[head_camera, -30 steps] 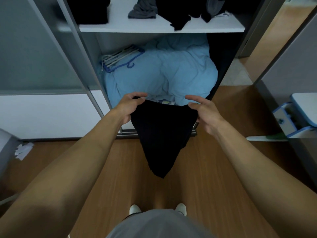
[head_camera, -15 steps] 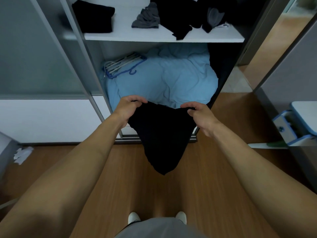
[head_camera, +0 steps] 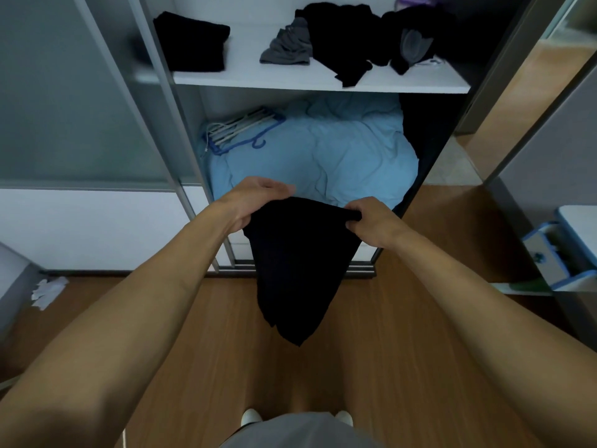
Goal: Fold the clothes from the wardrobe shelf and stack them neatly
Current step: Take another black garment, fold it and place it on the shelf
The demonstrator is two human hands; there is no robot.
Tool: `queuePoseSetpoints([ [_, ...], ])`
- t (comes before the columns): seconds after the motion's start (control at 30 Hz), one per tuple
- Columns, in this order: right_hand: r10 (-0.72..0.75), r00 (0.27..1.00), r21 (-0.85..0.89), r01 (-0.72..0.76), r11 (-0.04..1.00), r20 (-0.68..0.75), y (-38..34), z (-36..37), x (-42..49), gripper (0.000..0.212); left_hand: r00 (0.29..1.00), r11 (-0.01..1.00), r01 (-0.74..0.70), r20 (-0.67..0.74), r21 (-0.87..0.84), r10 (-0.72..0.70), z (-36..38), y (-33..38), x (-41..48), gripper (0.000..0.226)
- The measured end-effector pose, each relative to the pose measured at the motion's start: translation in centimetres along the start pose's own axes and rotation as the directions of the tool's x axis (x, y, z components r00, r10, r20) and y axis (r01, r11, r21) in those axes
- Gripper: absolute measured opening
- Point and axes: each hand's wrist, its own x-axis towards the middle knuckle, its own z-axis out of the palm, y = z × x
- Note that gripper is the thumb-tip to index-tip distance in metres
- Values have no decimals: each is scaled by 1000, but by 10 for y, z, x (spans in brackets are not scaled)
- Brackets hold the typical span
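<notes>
We face an open wardrobe (head_camera: 181, 150), which rises just beyond our fingers (head_camera: 274, 189) and fills the upper half of the view. The wooden floor (head_camera: 403, 350) spreads out below our fingers and back toward our feet. Straight ahead of our fingertips, in the lower compartment, lies a rumpled pale blue duvet (head_camera: 339, 156). Well above our fingers runs the white shelf (head_camera: 258, 76).

The black garment (head_camera: 300, 270) hangs from our fingers in mid-air, in front of the wardrobe's bottom rail. Its top edge is stretched between both hands and the cloth narrows to a point over the floor. Far above our right fingers, a loose heap of dark clothes (head_camera: 352, 37) sprawls over the shelf's right part, with one flap drooping past the front edge. Far above our left fingers, a folded black piece (head_camera: 193, 43) sits at the shelf's left end, apart from the heap.

Our left hand (head_camera: 248, 202) grips the garment's left corner with its fingers curled over the top edge. Our right hand (head_camera: 374, 224) pinches the right corner, fingers bent tight on a bunched fold.

Up and left of our left fingers, a bundle of hangers (head_camera: 239, 130) rests on the duvet. A crumpled grey top (head_camera: 287, 48) touches the heap's left side. Well left of and below our fingers, white crumpled paper (head_camera: 48, 291) lies on the floor.
</notes>
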Motion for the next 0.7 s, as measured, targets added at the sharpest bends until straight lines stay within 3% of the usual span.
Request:
queuePoseSetpoints([
  [0.07,-3,999,-60,1,998,-34,-1,-2,5,16,999,971,-40,7,235,39,-4,3,1,52],
  [0.17,7,998,-96,-13,995,-57,-2,-5,10,17,995,773,-77,-1,630,100,-8,6,4,60],
  [0.27,-22,998,-102,16,995,-57,-4,-6,15,23,987,610,-42,-62,791,147,-10,0,11,45],
  [0.33,-48,996,-112,39,993,-76,-3,-5,18,20,974,560,-23,-108,828,201,-12,-5,14,28],
  [0.47,-48,990,-35,44,998,-133,2,-5,21,25,958,688,-54,-157,723,241,-21,-12,17,23],
  [0.6,49,997,376,-25,926,-54,-3,-15,15,17,942,912,-154,-224,379,252,-11,-21,12,20],
  [0.7,74,997,571,-45,820,-27,-2,-26,8,14,910,959,-232,-313,162,273,3,-21,10,27],
])
